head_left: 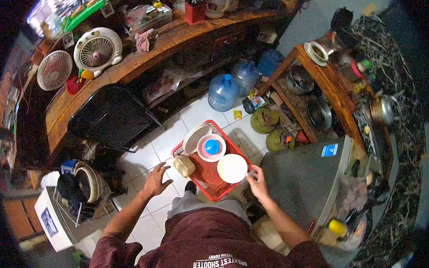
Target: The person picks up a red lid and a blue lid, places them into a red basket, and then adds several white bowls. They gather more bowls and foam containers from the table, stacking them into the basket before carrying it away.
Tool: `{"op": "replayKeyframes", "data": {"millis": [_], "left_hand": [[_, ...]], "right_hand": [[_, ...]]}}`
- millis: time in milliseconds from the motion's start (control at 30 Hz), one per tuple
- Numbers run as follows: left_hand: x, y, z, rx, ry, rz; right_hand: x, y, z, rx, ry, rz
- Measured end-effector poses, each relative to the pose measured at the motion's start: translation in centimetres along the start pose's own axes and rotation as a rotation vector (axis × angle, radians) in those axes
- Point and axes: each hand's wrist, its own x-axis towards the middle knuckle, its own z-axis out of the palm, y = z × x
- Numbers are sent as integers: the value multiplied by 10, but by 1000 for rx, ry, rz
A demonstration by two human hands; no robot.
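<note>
A red plastic basket [213,197] stands low in front of me, at the middle of the view. In it a white bowl [201,156] holds a blue cup [211,146], and a larger white dish [191,139] leans behind them. At the basket's right side is a round white plate [232,168]. My right hand [258,184] pinches the plate's right edge between thumb and fingers. A beige container [184,166] sits at the basket's left rim. Just left of it, my left hand [156,180] has its fingers apart and holds nothing.
A black chair [111,117] stands to the left by a wooden counter [172,33] with a fan [97,50]. Blue water jugs [222,93] and green gas cylinders [264,120] stand on the tiled floor. A grey surface [298,188] lies close on my right, beside wooden shelves [324,81].
</note>
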Motion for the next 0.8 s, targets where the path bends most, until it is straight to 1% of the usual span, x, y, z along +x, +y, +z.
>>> {"op": "replayKeyframes", "data": {"millis": [67,100,167,233,300,333,367,400,433,533,567,600,633,700,800], "left_hand": [[-6,-1,-24,-39,4,138],[-10,-2,-32,-38,-8,156],[-9,-1,-46,-141,44,178],[-5,6,-50,-209,80,186],[2,24,-51,-297,116,239],[8,30,-45,-377,133,281],[13,39,-38,-378,123,317],[15,61,-38,-418,79,392],[21,90,-37,-451,-9,513],[23,139,-39,-411,-177,729],[22,151,-40,-386,-218,809],[20,161,-40,-377,-258,858],[18,171,-40,-383,-313,891],[12,189,-33,-379,-412,970],[-2,202,-17,-370,-537,1046]], "right_hand": [[-24,-14,1,-12,1,-7],[-35,-17,2,-22,-6,-5],[-54,-21,9,0,20,-33],[-76,-31,14,2,41,-60],[-101,-45,22,39,103,-73],[-113,-48,26,110,142,-98],[-126,-51,31,182,187,-122],[-141,-54,38,248,243,-121],[-172,-55,45,264,325,-124],[-222,-44,51,308,455,-125],[-244,-43,48,223,439,-88],[-265,-41,44,139,423,-49],[-284,-38,42,159,483,-43],[-323,-30,37,90,555,34],[-374,-16,52,200,720,67]]}}
